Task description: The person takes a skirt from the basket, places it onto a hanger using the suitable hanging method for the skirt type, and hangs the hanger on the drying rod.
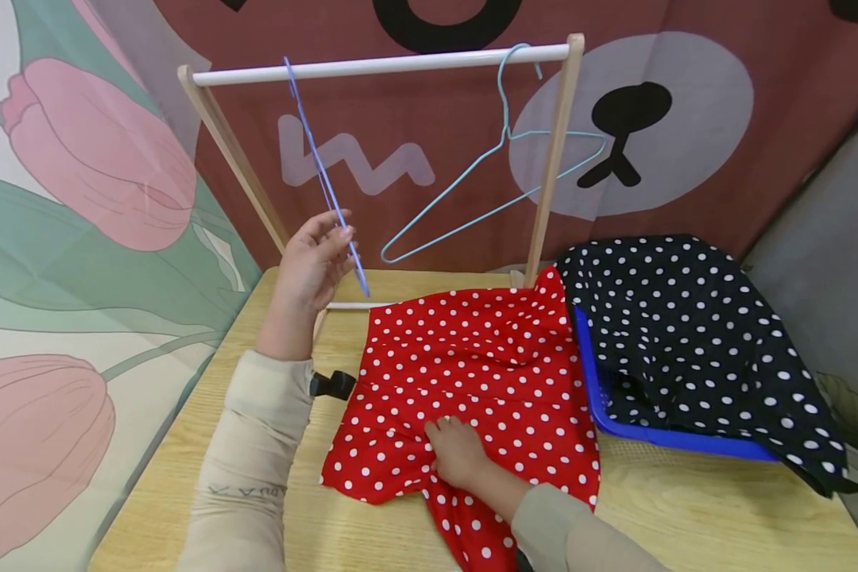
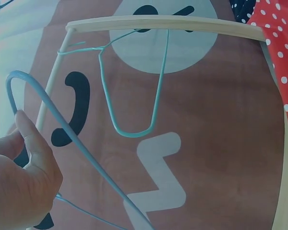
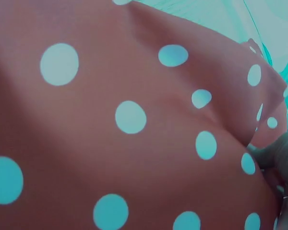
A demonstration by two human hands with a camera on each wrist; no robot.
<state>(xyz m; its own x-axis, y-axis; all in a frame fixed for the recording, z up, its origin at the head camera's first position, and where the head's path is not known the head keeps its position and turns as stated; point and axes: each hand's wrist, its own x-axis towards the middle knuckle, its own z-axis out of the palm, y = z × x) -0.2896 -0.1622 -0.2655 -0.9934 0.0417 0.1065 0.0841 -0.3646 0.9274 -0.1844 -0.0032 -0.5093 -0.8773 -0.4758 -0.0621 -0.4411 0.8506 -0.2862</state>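
Observation:
My left hand [image 1: 314, 262] pinches the lower part of a purple-blue clothes hanger [image 1: 320, 171], whose hook is up at the rail of the rack. Seen from the left wrist, the thumb presses near the bent end of that hanger [image 2: 72, 132]. A red garment with white dots [image 1: 472, 342] lies spread over the table in front of the rack. Near its lower edge, my right hand [image 1: 459, 454] grips a bunched fold of the fabric. The dotted fabric [image 3: 173, 115] fills most of the right wrist view, with the fingers at the right edge.
A small wooden rack with a white rail [image 1: 415, 65] stands at the back. Near its right post hangs a light blue hanger [image 1: 457, 179]. On the right, a blue basket [image 1: 675, 435] holds a black dotted cloth [image 1: 701, 342] that spills over its rim. Wooden tabletop [image 1: 186, 453] shows at left.

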